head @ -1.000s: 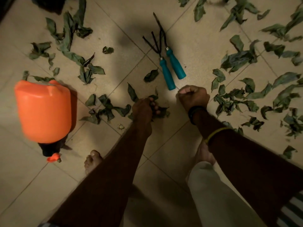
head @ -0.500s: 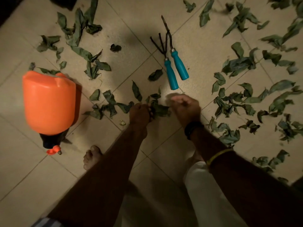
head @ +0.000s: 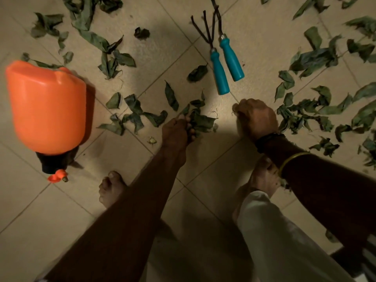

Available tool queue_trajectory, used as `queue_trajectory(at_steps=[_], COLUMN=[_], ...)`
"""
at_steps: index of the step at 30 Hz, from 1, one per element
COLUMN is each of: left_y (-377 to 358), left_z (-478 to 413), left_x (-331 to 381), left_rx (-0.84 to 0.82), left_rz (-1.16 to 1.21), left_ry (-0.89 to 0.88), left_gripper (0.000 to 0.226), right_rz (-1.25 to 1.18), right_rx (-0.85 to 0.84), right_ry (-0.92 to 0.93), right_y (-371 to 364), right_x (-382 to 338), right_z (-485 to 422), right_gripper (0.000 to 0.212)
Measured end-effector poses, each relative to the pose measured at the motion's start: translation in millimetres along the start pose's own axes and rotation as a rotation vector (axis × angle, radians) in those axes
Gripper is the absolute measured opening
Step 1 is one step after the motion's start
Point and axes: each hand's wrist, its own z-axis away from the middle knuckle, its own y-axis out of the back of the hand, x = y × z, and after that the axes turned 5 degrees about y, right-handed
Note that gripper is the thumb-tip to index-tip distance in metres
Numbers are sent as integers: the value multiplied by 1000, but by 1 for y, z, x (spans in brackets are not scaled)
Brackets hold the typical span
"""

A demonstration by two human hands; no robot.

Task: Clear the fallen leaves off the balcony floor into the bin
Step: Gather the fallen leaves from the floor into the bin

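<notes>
Gripping a bunch of crumpled green leaves, left hand fingers curled round it; right hand clenched, contents unclear. Orange plastic sprayer jug on its side, contents hidden.

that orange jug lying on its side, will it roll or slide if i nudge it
The orange jug looks flat-sided with rounded corners, so it would probably slide rather than roll. It looks like thin plastic, so likely light if empty; its contents can't be seen. Its black neck and nozzle would likely pivot on the floor.
</notes>
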Motion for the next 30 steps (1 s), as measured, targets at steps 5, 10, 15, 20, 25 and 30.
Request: queue_trajectory(at_steps=[5, 10, 15, 20, 25, 30], left_y=[-1, -12, 1, 15, 25, 42], left_z=[11, 36, 45, 30, 15, 9], left_x=[-3, 3, 3, 8, 8, -2], left_rx=[-6, 6, 10, 184, 230, 226], left_rz=[-5, 2, 100, 91, 70, 82], left_ry=[0, 116, 75, 31, -75, -80], left_gripper=[25, 25, 23, 19, 28, 23], right_rz=[-587, -1157, -1117, -1055, -322, -180], right_rx=[100, 29, 15, 145, 15, -107], right_ry=[-505, -618, -560, -567, -321, -201], right_y=[14, 26, 30, 37, 19, 0], right_x=[-42, -131, -162, -148, -126, -121], right_z=[1, 9, 13, 13, -10, -25], right_gripper=[17, 12, 15, 21, 53, 29])
